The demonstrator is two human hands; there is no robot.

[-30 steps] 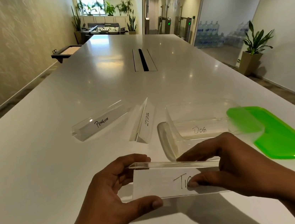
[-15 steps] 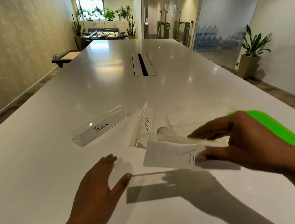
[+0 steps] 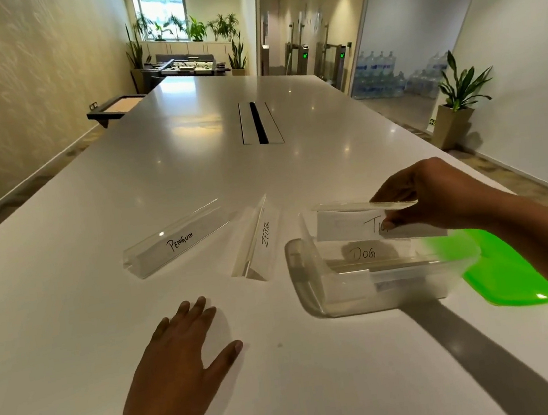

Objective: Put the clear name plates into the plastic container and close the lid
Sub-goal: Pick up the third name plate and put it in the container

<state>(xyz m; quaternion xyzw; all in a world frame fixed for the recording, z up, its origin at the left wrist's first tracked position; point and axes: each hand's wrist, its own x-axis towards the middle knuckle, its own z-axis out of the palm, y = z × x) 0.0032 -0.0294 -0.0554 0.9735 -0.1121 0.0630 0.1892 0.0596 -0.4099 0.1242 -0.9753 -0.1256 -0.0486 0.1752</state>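
Observation:
My right hand [image 3: 436, 194] pinches a clear name plate marked "TIG.." [image 3: 347, 224] and holds it just above the open clear plastic container [image 3: 314, 292]. Inside the container lies a plate marked "DOG" [image 3: 363, 253]. The green lid [image 3: 509, 282] lies flat on the table right of the container, partly under it. Two more clear plates rest on the table to the left: "PENGUIN" [image 3: 180, 241] and, beside the container, "ZEBRA" [image 3: 256, 240]. My left hand [image 3: 184, 356] lies flat on the table with fingers spread, holding nothing.
The long white table [image 3: 190, 155] stretches far ahead, with a cable slot [image 3: 258, 123] in its middle. A potted plant [image 3: 457, 105] stands on the floor at the right, beyond the table edge.
My left hand let go of the "TIG.." plate and dropped flat to the table. My right hand carried the plate forward and right, up over the container.

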